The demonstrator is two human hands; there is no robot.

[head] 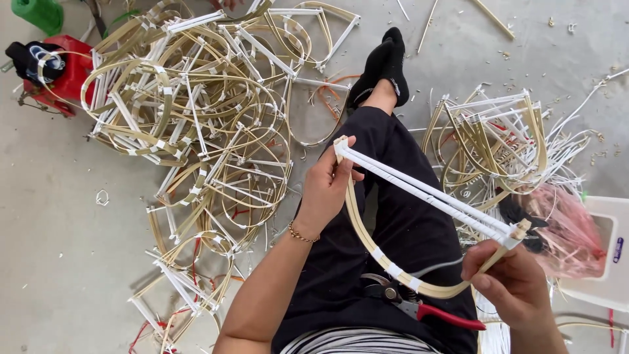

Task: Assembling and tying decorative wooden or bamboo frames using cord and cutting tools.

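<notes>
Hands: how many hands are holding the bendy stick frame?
2. The left hand grips the bamboo frame at its upper-left corner; the right hand holds its lower-right corner.

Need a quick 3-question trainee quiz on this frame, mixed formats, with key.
1. True or false: the left hand grips one corner of the bamboo frame.
2. Where do the red-handled shears lie? A) on the floor B) on the lap C) in the right hand
3. Fill in: the big pile of frames lies to the person's ____.

Key: 1 true; 2 B; 3 left
</notes>
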